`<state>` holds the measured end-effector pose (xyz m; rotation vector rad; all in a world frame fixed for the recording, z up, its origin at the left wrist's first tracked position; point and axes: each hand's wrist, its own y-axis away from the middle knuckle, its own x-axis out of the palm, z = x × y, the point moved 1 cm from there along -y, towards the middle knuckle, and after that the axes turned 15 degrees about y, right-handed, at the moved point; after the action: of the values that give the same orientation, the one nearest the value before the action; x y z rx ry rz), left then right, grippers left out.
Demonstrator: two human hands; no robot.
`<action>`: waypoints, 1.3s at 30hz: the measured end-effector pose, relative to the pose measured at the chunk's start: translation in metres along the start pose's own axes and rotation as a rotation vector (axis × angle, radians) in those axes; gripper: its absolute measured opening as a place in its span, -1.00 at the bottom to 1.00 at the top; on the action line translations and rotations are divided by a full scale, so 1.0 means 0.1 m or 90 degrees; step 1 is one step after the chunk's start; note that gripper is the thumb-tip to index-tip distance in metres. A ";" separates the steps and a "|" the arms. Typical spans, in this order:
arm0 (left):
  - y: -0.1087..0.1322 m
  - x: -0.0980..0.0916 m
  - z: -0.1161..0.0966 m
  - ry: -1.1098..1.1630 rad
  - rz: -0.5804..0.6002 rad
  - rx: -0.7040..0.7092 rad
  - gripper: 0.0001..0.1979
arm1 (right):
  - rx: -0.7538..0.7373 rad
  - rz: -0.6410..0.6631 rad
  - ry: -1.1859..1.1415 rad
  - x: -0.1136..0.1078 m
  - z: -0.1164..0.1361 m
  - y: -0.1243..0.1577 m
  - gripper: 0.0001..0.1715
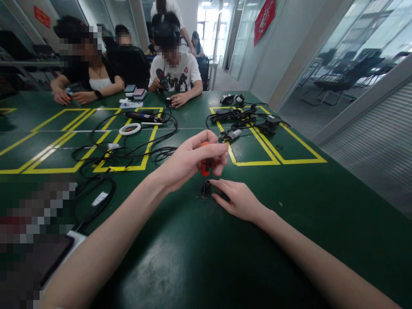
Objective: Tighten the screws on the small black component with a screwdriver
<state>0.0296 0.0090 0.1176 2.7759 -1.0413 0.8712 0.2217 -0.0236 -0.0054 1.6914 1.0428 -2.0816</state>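
Note:
My left hand (pixel 193 159) is closed around the orange handle of a small screwdriver (pixel 204 165), held upright with its tip down. The tip meets a small black part (pixel 205 189) standing on the green table (pixel 180 257). My right hand (pixel 236 198) rests on the table just right of that part, its fingertips pinched against the part's side to steady it. Both forearms reach in from the bottom of the view.
Tangled black cables (pixel 128 150) lie left of centre in yellow taped boxes, with a white ring (pixel 130 128). More black cables and adapters (pixel 247 118) sit at the back right. Two people sit across the table handling small devices. A dark tablet (pixel 48 257) lies at the lower left.

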 end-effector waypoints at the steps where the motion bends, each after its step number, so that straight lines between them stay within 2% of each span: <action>1: 0.00 0.01 0.01 0.001 -0.004 0.000 -0.62 | -0.007 0.008 0.007 0.01 0.00 0.00 -0.59; 5: 0.00 0.03 -0.01 0.001 -0.004 0.010 -0.72 | -0.018 0.031 0.030 0.01 0.02 0.01 -0.60; 10: 0.00 0.00 -0.05 0.003 -0.007 0.002 -0.64 | -0.022 0.059 0.055 -0.03 0.05 0.01 -0.57; 16: 0.00 -0.02 -0.04 0.014 -0.021 0.013 -0.72 | -0.004 0.069 0.072 -0.06 0.13 0.01 -0.55; 22: 0.03 0.03 -0.02 0.008 -0.033 0.007 -0.71 | 0.049 0.066 0.078 -0.02 0.26 0.03 -0.39; 25: 0.03 0.05 -0.04 0.003 -0.028 0.016 -0.74 | 0.060 0.085 0.067 -0.01 0.29 0.03 -0.44; 29: 0.02 0.06 -0.05 0.004 -0.020 0.003 -0.63 | 0.065 0.093 0.059 -0.02 0.30 0.02 -0.48; 35: 0.01 0.05 -0.02 0.022 -0.046 0.008 -0.75 | 0.070 0.089 0.070 -0.03 0.30 0.02 -0.50; 39: 0.02 0.07 0.00 0.013 -0.048 0.019 -0.73 | 0.048 0.081 0.086 -0.03 0.27 0.02 -0.50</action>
<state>0.0328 0.0033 0.1209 2.8036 -0.9222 0.9119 0.2038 -0.0440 -0.0014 1.9059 0.8770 -1.9736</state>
